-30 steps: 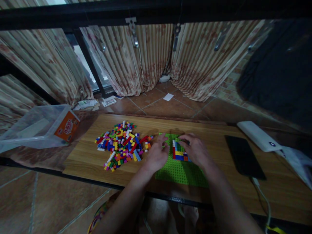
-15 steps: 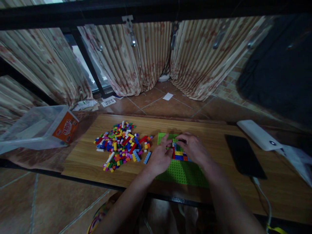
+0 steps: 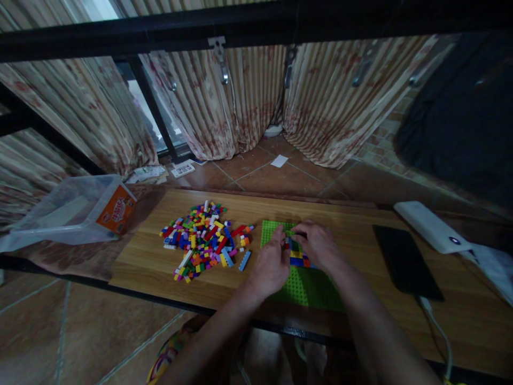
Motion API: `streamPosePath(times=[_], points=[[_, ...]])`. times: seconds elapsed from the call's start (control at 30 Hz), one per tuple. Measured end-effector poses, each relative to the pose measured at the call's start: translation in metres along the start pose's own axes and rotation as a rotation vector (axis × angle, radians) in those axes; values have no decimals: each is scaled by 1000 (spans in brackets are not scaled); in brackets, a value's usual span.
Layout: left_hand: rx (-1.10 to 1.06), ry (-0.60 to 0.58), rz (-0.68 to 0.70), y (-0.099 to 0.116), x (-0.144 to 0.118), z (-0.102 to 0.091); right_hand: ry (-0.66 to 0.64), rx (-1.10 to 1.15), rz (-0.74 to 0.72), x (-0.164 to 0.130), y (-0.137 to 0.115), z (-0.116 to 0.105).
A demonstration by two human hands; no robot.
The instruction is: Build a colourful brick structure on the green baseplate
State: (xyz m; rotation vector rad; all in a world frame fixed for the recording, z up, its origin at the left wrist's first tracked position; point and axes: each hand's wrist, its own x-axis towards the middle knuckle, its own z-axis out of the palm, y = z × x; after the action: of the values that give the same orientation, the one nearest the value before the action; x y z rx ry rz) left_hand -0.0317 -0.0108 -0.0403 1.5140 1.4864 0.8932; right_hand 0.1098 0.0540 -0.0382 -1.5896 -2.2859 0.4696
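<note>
Two hands are meeting over the far part of the green baseplate. The right hand is curling its fingertips together around what looks like a small green brick, pinching it just above the studs; the left hand is leaning in beside it, fingers bent and touching the same spot, though whether it is gripping anything of its own is too dark to tell. Both are working right against the block of assembled bricks, a low patch of red, yellow, blue and green rows sitting on the plate between the wrists.

Slipping seems the likeliest trouble: the brick is tiny and held only at the fingertips, so a push that is off the studs could be tipping it sideways or popping it loose. Pressing hard may also be sliding the unweighted plate across the wooden tabletop. Dim light is making stud alignment harder to judge.

Further out, a single light blue brick is lying apart, between the plate and the loose brick pile. A dark phone is resting to the right, and a clear plastic bin is sitting well off to the left.
</note>
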Motion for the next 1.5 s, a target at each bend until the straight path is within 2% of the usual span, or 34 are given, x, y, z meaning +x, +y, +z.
streamPosePath(times=[0.2,0.4,0.7,0.97,1.2,1.37,1.43,1.5], points=[[55,36,30,-3,1,5,42,6,-25,-2,5,6],[297,8,172,-9,2,8,36,31,-32,-2,13,13],[597,-37,194,-3,5,20,25,151,-42,0,21,19],[652,-54,259,-4,5,17,-7,185,-6,1,31,20],[485,-9,197,-7,0,15,-12,160,57,1,38,20],[356,16,190,-10,4,-1,-3,158,64,-1,45,24],[343,92,193,-11,8,-16,-9,138,79,0,47,25],[322,219,172,-13,12,-35,-15,115,87,0,48,25]])
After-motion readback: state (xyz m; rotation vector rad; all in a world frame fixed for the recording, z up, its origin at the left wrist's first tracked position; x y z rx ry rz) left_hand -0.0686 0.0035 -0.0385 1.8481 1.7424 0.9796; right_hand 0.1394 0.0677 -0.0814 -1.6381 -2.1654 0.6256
